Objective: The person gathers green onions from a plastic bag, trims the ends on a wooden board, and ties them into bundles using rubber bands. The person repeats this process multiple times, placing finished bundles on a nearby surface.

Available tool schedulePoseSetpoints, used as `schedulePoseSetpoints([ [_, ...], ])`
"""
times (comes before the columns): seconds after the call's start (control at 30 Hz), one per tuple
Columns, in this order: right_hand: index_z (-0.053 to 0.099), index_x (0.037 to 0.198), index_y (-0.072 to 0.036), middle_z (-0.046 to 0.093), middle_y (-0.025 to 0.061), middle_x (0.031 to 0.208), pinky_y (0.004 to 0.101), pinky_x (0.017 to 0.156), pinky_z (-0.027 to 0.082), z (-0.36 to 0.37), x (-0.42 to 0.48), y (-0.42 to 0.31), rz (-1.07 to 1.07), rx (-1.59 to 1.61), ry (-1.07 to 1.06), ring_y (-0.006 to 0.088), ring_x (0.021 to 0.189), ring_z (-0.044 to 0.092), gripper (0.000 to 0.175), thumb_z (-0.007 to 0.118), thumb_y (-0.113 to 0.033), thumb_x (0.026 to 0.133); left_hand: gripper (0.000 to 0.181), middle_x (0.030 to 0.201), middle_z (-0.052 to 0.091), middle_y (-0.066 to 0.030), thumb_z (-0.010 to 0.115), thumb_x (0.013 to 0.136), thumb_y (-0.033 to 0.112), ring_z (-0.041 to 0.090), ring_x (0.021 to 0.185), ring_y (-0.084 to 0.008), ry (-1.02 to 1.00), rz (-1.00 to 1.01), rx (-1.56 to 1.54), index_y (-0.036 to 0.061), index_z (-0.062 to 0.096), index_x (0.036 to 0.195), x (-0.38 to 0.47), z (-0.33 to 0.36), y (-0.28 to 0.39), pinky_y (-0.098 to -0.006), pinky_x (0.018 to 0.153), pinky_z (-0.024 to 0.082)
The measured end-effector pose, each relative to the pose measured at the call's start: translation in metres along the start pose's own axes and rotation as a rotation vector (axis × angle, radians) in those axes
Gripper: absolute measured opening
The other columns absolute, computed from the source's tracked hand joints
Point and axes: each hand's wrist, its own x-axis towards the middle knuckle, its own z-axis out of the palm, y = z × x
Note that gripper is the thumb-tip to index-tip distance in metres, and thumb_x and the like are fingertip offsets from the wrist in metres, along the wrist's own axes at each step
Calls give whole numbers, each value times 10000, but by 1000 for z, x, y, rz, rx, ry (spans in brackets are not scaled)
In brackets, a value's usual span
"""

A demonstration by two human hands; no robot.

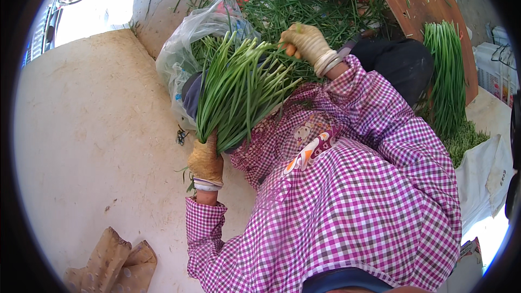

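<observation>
My left hand [206, 160], in a worn tan work glove, is closed around the leafy lower end of a bunch of long green stalks [244, 89], which look like garlic chives. The bunch fans out above the hand, its pale cut ends pointing up and to the right. By those ends is my right hand [303, 44], gloved too, its fingers curled with a bit of green at them; whether they grip a stalk is unclear. Behind the bunch stands an open clear plastic bag [179, 49] with green stalks inside. Loose green leaves [325, 12] lie heaped beyond my right hand.
At the right, a neat bundle of green stalks [445, 77] rests on a brown wooden board [431, 4], above short green cuttings [464, 142] and a white sack [482, 179]. A white plastic crate [490, 67] stands at the far right. Brown spotted cloth [114, 262] lies at the lower left.
</observation>
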Motion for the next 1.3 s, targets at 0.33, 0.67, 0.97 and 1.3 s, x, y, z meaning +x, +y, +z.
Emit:
schedulePoseSetpoints([
  [0.33, 701, 933, -78, 689, 27, 690, 250, 426, 416, 54, -21, 12, 234, -72, -325, 101, 488, 581, 228, 671, -301, 896, 855, 853, 575, -150, 705, 784, 87, 612, 616, -347, -10, -137, 65, 417, 359, 1493, -26, 18, 27, -468, 514, 476],
  [0.67, 718, 977, -40, 719, 90, 905, 332, 729, 538, -40, 36, -31, -238, -526, -66, 196, 761, 655, 307, 612, -327, 949, 754, 879, 584, -160, 653, 809, 68, 610, 636, -348, -33, -48, 106, 389, 419, 1450, -22, 19, 14, -472, 509, 478],
  [0.97, 733, 943, -30, 725, 159, 936, 391, 830, 523, 19, 41, -12, -238, -730, -407, 306, 874, 691, 340, 579, -331, 908, 646, 878, 576, -147, 628, 848, 99, 617, 644, -340, -103, 83, 108, 374, 462, 1408, -7, 5, -1, -456, 509, 493],
  [1.3, 677, 1214, -111, 694, 140, 1152, 412, 926, 508, 44, 48, -67, -877, -1294, -546, 307, 1071, 659, 516, 667, -467, 841, 549, 835, 578, -133, 610, 866, 122, 624, 653, -333, -134, 107, 127, 360, 529, 1354, 7, -4, 3, -448, 512, 502],
])
